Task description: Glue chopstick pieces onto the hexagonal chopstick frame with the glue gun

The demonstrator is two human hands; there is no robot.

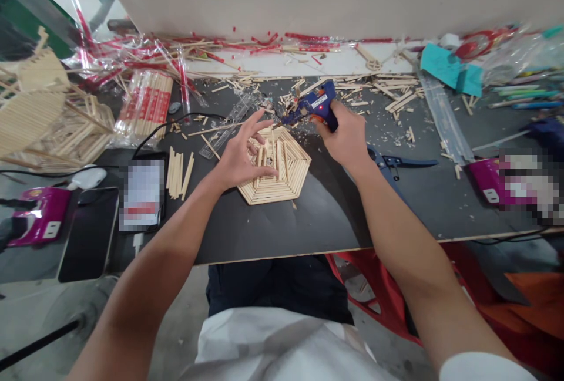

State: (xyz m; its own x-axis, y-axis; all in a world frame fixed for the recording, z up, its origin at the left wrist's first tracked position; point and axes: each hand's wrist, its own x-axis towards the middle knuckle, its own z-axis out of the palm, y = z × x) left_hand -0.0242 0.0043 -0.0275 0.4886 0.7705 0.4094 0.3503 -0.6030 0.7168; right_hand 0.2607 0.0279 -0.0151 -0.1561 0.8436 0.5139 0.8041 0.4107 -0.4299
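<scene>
A hexagonal mat of thin wooden sticks [288, 184] lies on the dark table before me, with several sticks built up near its middle. Above it, my left hand [242, 155] is curved in a wide C, and a short wooden stick [276, 152] seems to span from thumb tip to forefinger tip. My right hand [348, 134] grips a blue glue gun [324, 105], its nozzle pointing left at the far edge of the mat, close to my left fingertips. A small red light shows on the gun. My left hand partly hides the mat's left side.
Loose cut sticks [178, 175] lie left of the mat, near two phones [90, 234]. Blue-handled cutters [396, 162] rest at right. Stick scraps [374, 87] litter the back, with wrapped sticks [145, 102] and a stick-built piece [79, 128] at left. A black cable [163, 125] crosses the table.
</scene>
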